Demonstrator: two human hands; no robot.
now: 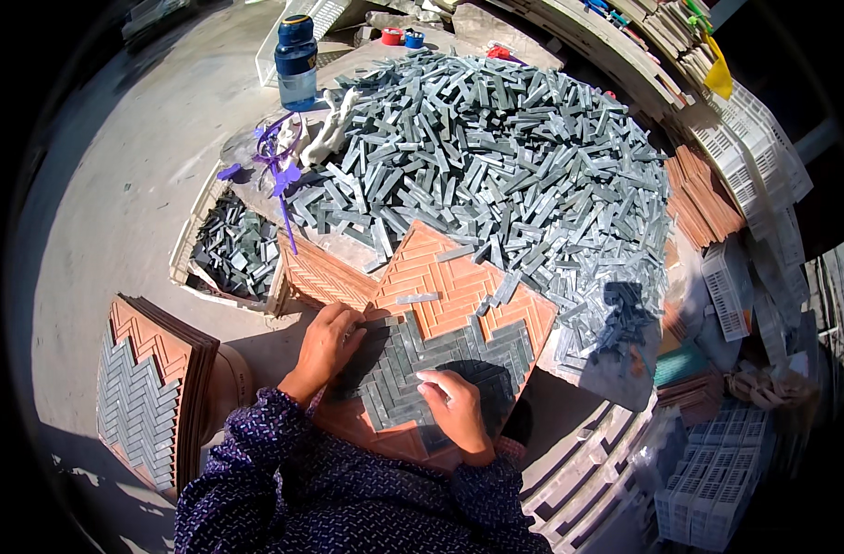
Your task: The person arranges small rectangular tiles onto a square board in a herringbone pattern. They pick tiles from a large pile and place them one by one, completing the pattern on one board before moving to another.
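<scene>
A terracotta-orange moulded tray (440,268) with a herringbone pattern of slots lies in front of me. Dark grey stone strips (394,369) fill its middle and near part, while the far corner shows bare slots. A few loose strips (417,298) rest on the bare part. At the tray's left edge is my left hand (325,346), fingers bent together over the strips; anything between them is hidden. My right hand (454,411) is low over the laid strips, thumb and fingers drawn together. I cannot make out what, if anything, it holds.
A large heap of grey strips (496,157) covers the table beyond. Left of the tray are a box of dark pieces (233,249) and a stack of trays (154,397). A blue bottle (297,65) and purple ribbon (279,171) stand farther back. White plastic crates (717,471) are at right.
</scene>
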